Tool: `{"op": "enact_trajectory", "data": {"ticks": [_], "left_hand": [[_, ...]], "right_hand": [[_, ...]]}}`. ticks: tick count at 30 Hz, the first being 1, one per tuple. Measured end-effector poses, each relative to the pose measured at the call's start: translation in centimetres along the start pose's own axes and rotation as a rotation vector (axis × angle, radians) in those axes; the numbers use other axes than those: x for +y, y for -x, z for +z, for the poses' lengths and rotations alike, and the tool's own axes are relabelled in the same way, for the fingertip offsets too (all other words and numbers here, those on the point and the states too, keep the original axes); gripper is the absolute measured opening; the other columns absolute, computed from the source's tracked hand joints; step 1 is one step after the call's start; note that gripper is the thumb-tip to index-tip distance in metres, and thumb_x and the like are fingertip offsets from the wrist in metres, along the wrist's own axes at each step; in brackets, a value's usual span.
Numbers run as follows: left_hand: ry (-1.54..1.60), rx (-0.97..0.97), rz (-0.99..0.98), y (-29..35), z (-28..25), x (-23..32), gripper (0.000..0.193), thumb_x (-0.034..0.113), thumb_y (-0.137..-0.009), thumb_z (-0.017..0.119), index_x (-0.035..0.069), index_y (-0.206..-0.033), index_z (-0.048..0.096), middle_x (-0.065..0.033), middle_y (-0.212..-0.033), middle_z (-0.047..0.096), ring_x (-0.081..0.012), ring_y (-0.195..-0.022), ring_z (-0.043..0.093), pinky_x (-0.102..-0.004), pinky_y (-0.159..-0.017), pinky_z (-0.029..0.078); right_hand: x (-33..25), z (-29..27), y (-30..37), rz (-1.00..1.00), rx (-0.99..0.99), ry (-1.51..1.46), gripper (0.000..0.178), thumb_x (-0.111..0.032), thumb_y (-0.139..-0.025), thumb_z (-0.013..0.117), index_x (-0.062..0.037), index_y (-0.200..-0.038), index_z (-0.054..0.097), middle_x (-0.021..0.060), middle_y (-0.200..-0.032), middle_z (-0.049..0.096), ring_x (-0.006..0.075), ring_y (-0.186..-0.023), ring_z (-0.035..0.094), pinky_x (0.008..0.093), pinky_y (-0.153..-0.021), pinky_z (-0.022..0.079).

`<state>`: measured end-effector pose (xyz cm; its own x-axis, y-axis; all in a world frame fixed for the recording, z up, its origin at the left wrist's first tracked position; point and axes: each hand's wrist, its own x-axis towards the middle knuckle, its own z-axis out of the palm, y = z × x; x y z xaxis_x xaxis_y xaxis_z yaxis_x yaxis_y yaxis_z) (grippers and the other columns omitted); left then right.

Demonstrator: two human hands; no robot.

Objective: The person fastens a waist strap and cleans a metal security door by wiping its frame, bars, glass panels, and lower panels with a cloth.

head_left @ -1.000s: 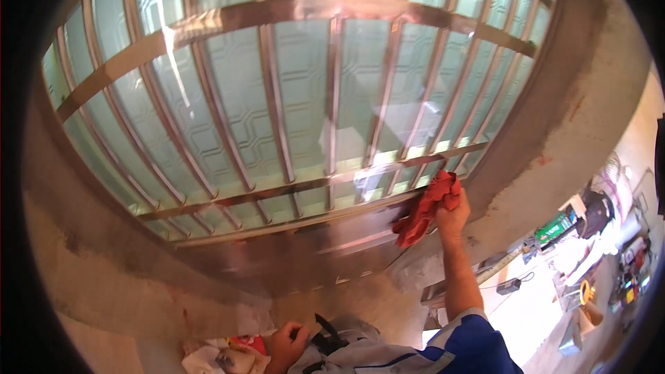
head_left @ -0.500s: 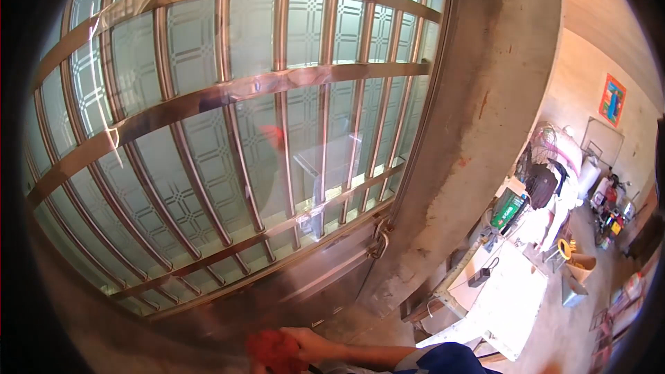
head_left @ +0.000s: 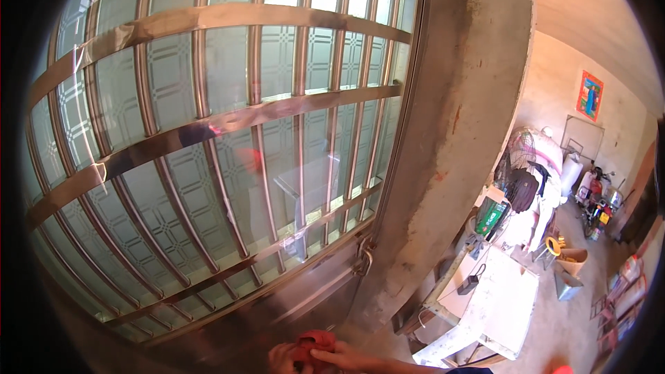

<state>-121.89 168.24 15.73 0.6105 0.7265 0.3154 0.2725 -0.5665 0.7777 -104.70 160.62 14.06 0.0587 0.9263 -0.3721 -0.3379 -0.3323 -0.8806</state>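
At the bottom edge, a red cloth (head_left: 315, 338) is bunched up between my two hands. My left hand (head_left: 282, 358) grips its left side, its fingers partly in shadow. My right hand (head_left: 338, 357) closes on the cloth from the right, with the thumb laid over it and the forearm running off to the lower right. Just beyond the hands rises a barred metal door (head_left: 256, 114) with patterned frosted glass behind its bars. A metal latch (head_left: 364, 257) sits at the door's lower right corner, apart from both hands.
A bare wall edge (head_left: 443, 152) stands right of the door. Beyond it are a white table (head_left: 509, 291) with a black adapter (head_left: 471, 282), a green box (head_left: 490, 216), a wire-caged fan (head_left: 521, 149), a cardboard box (head_left: 572, 257), and a motorbike (head_left: 597, 215) far back.
The door and room have shifted left and somewhat down in view. My hands and the cloth now appear farther right, and my left hand has come into sight on the cloth.
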Motion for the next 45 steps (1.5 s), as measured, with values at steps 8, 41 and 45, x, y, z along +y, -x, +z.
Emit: {"op": "enact_trajectory", "data": {"ticks": [8, 41, 45], "left_hand": [[0.063, 0.087, 0.167, -4.2, 0.0, 3.7, 0.038, 0.015, -0.085, 0.066, 0.002, -0.119, 0.059, -0.0188, -0.124, 0.056, -0.038, -0.114, 0.054, -0.0438, -0.097, 0.045], [-0.408, 0.372, 0.084, -9.6, 3.2, -0.5, 0.041, 0.017, -0.086, 0.065, 0.002, -0.123, 0.056, -0.0226, -0.123, 0.051, -0.0413, -0.116, 0.048, -0.0492, -0.098, 0.042], [-0.438, 0.391, 0.056, -9.7, 3.1, -1.4, 0.041, 0.017, -0.086, 0.066, 0.002, -0.123, 0.056, -0.023, -0.123, 0.051, -0.0419, -0.114, 0.049, -0.049, -0.097, 0.042]], "right_hand": [[-18.8, -10.8, 4.7, -0.979, 0.374, 0.795, 0.066, -0.023, -0.084, 0.073, -0.0033, -0.137, 0.039, 0.0153, -0.121, 0.059, 0.0231, -0.113, 0.059, 0.0347, -0.095, 0.048], [-16.1, -24.6, -7.0, -1.123, 1.184, 1.286, 0.046, -0.006, -0.072, 0.069, -0.0015, -0.116, 0.059, 0.0206, -0.123, 0.052, 0.0409, -0.105, 0.055, 0.0462, -0.089, 0.049], [-12.4, -24.7, -8.6, -0.926, 1.132, 1.172, 0.048, -0.01, -0.071, 0.069, -0.0006, -0.117, 0.057, 0.022, -0.122, 0.052, 0.0423, -0.105, 0.056, 0.0456, -0.089, 0.049]]}}
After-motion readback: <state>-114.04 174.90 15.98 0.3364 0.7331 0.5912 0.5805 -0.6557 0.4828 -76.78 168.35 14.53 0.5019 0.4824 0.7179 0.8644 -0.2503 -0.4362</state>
